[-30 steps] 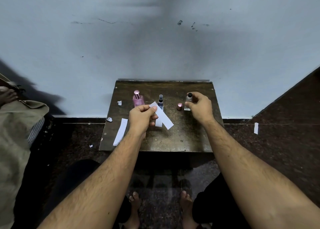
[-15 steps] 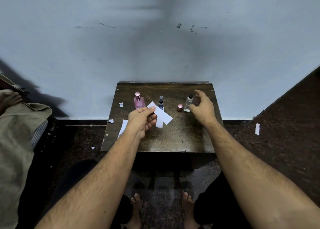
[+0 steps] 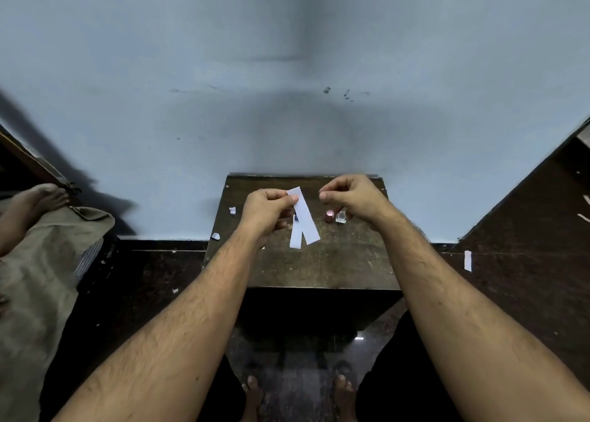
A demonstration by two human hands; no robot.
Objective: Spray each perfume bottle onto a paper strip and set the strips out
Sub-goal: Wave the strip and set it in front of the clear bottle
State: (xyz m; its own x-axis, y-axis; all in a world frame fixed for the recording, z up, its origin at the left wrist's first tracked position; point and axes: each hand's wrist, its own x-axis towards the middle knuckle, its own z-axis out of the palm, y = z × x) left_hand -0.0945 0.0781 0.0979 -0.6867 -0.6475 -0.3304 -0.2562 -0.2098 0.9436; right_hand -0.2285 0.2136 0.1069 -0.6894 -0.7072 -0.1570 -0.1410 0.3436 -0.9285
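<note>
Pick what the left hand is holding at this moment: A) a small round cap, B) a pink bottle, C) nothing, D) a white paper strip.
D: the left hand pinches the upper end of a white paper strip above the table, while the right hand is raised beside it with nothing in its grip.

Head camera looks steeply down (wide-angle) over the table point(image 3: 319, 268).
</note>
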